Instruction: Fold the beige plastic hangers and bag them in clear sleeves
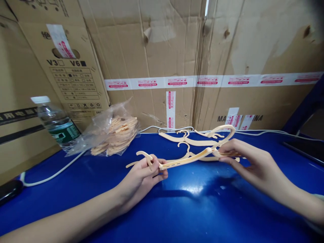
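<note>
Between my two hands a cream plastic clothes hanger (188, 160) is held above the blue table. My left hand (149, 172) pinches its left end, where a small curved hook piece sticks up by the thumb. My right hand (243, 158) grips it near the middle joint, just under the large hook (225, 130); the fingers hide part of the right arm. Behind it, more cream hangers lie on the table, one farther back (199, 141) and one partly covered (186, 152) by the held hanger.
A clear plastic bag (116, 135) full of cream hanger parts sits at the back left, beside a water bottle (59, 126). Cardboard boxes (152, 50) wall off the back. A white cable (50, 180) runs over the blue table (177, 219). Dark flat objects lie at both edges.
</note>
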Demonstrator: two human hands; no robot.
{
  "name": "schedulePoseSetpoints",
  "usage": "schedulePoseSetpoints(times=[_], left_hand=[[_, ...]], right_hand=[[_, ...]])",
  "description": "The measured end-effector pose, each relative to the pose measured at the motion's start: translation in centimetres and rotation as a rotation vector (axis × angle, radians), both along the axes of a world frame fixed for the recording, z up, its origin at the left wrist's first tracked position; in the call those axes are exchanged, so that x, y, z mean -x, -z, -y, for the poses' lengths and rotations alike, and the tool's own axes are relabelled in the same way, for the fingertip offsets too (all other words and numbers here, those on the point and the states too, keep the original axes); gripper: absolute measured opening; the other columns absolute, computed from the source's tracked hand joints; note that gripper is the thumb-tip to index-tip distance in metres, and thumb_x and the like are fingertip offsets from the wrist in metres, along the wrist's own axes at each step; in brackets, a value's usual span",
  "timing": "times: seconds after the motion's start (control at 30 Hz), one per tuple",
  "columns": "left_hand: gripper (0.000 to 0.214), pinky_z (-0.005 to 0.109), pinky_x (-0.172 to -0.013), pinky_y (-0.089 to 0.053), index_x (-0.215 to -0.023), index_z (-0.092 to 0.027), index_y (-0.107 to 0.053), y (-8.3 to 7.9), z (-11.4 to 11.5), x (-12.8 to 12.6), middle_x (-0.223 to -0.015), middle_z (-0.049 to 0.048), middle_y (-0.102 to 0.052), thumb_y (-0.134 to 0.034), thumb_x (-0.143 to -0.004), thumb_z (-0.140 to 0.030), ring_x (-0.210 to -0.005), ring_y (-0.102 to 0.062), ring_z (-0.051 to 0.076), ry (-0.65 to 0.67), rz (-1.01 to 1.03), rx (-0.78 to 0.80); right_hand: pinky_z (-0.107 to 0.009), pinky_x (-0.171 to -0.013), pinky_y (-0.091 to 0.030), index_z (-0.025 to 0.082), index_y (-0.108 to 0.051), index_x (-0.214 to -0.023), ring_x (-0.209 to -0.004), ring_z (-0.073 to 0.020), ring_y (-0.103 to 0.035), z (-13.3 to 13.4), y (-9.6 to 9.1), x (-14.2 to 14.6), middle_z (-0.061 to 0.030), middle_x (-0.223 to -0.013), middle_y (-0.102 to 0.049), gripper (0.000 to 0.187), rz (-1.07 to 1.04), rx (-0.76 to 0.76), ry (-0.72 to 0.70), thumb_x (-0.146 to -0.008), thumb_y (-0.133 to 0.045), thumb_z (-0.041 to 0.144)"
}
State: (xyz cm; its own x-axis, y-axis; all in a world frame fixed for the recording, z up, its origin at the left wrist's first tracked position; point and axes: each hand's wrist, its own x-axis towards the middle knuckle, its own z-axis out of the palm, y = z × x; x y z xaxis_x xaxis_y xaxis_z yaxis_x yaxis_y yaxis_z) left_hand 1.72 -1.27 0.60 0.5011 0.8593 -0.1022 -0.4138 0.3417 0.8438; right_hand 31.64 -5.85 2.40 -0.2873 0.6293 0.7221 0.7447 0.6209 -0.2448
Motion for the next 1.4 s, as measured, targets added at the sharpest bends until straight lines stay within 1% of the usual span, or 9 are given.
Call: schedulePoseSetpoints(times=[0.13,0.33,0.5,0.6,0.73,0.83,1.0,1.3,1.4], left_hand=[[0.028,0.031,-0.082,-0.050,-0.068,-0.015,-0.061,0.1,0.0,0.1,-0.091,0.0042,-0.067,-0.088,-0.071,-0.024,-0.080,-0.064,0.017,0.004,0.027,0.017],[0.026,0.031,-0.083,-0.051,-0.067,-0.015,-0.061,0.2,-0.2,0.3,-0.090,0.0039,-0.067,-0.086,-0.072,-0.020,-0.080,-0.065,0.018,0.002,0.042,0.013],[0.023,0.027,-0.077,-0.052,-0.067,-0.014,-0.064,0.4,-0.2,0.3,-0.084,0.0031,-0.067,-0.086,-0.073,-0.020,-0.074,-0.064,0.015,-0.018,0.033,-0.001],[0.023,0.025,-0.074,-0.052,-0.066,-0.014,-0.065,0.4,-0.2,0.3,-0.078,0.0018,-0.066,-0.087,-0.071,-0.019,-0.070,-0.063,0.013,-0.044,0.025,-0.011],[0.028,0.024,-0.071,-0.052,-0.063,-0.015,-0.061,0.6,-0.4,0.2,-0.073,0.0003,-0.066,-0.088,-0.067,-0.014,-0.066,-0.063,0.013,-0.087,0.019,-0.028],[0.030,0.024,-0.068,-0.052,-0.062,-0.015,-0.058,0.7,-0.4,0.2,-0.071,0.0002,-0.067,-0.088,-0.065,-0.014,-0.064,-0.062,0.013,-0.125,0.007,-0.045],[0.035,0.023,-0.064,-0.050,-0.062,-0.017,-0.054,0.7,-0.3,0.2,-0.066,-0.0009,-0.066,-0.089,-0.063,-0.014,-0.061,-0.062,0.014,-0.173,-0.009,-0.076],[0.040,0.019,-0.056,-0.048,-0.061,-0.017,-0.053,0.7,-0.5,0.0,-0.060,-0.0050,-0.062,-0.092,-0.054,-0.014,-0.056,-0.060,0.012,-0.189,-0.021,-0.106],[0.041,0.018,-0.056,-0.049,-0.062,-0.018,-0.054,0.9,-0.4,0.0,-0.061,-0.0055,-0.062,-0.095,-0.055,-0.020,-0.056,-0.060,0.010,-0.203,-0.027,-0.110]], right_hand=[[-0.031,-0.069,-0.056,0.025,-0.063,-0.096,-0.078,-0.0221,-0.067,0.1,0.1,0.0,-0.0047,-0.086,-0.071,0.005,-0.011,-0.029,0.004,-0.092,-0.059,0.023],[-0.031,-0.071,-0.054,0.026,-0.062,-0.098,-0.080,-0.0211,-0.067,0.2,0.3,-0.1,-0.0041,-0.087,-0.070,0.010,0.000,-0.067,0.013,-0.092,-0.059,0.019],[-0.037,-0.076,-0.054,0.029,-0.062,-0.098,-0.087,-0.0238,-0.067,0.3,0.5,0.2,-0.0036,-0.090,-0.071,0.013,0.032,-0.069,0.001,-0.092,-0.058,0.018],[-0.036,-0.074,-0.055,0.030,-0.062,-0.096,-0.086,-0.0238,-0.068,0.6,0.6,0.4,-0.0036,-0.090,-0.071,0.013,0.032,-0.072,-0.008,-0.092,-0.059,0.018],[-0.033,-0.070,-0.056,0.030,-0.062,-0.097,-0.082,-0.0222,-0.070,0.9,0.5,0.9,-0.0028,-0.088,-0.071,0.015,0.041,-0.074,-0.022,-0.091,-0.059,0.016],[-0.032,-0.069,-0.056,0.028,-0.061,-0.099,-0.080,-0.0209,-0.070,1.2,0.4,1.3,-0.0030,-0.089,-0.071,0.017,0.060,-0.082,-0.042,-0.091,-0.058,0.014],[-0.027,-0.066,-0.055,0.022,-0.061,-0.101,-0.077,-0.0173,-0.068,1.6,0.3,1.7,-0.0039,-0.086,-0.068,0.018,0.093,-0.118,-0.078,-0.091,-0.057,0.008],[-0.026,-0.068,-0.055,0.019,-0.061,-0.103,-0.079,-0.0164,-0.067,1.7,0.6,1.5,-0.0056,-0.088,-0.066,0.018,0.104,-0.097,-0.092,-0.092,-0.056,0.006],[-0.026,-0.066,-0.055,0.018,-0.061,-0.104,-0.076,-0.0161,-0.066,1.7,0.5,1.7,-0.0050,-0.084,-0.066,0.017,0.089,-0.082,-0.082,-0.092,-0.056,0.007]])
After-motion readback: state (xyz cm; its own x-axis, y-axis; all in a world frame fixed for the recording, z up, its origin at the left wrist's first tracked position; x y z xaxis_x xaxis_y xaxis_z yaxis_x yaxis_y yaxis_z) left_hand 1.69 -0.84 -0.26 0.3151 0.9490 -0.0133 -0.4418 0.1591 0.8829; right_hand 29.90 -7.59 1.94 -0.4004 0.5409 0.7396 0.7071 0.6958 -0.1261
